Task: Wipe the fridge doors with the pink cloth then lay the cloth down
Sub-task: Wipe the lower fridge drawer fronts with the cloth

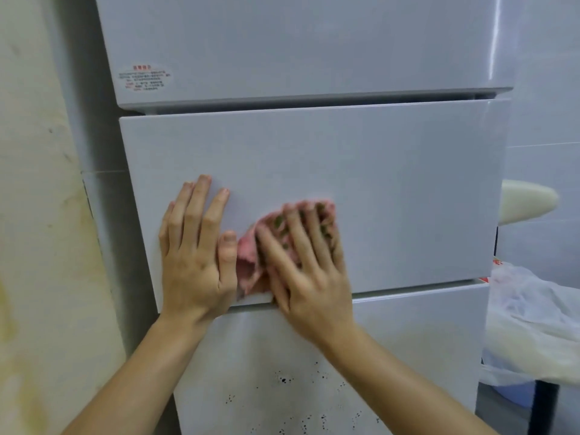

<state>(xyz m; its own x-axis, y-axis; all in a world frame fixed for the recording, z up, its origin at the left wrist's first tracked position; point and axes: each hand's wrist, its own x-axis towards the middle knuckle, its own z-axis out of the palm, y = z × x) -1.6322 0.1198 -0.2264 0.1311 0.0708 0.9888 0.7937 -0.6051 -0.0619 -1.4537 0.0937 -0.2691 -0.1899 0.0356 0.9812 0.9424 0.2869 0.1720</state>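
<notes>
A white fridge fills the view, with an upper door, a middle door and a lower door. My right hand presses the pink cloth flat against the lower left part of the middle door, fingers spread over it; hand and cloth are motion-blurred. The cloth has greenish marks and bunches out to the left of my palm. My left hand lies flat on the same door just left of the cloth, fingers spread, holding nothing.
Dark specks dot the lower door. A sticker sits on the upper door's left corner. A stained cream wall stands to the left. On the right are a white plastic bag and a cream rounded object.
</notes>
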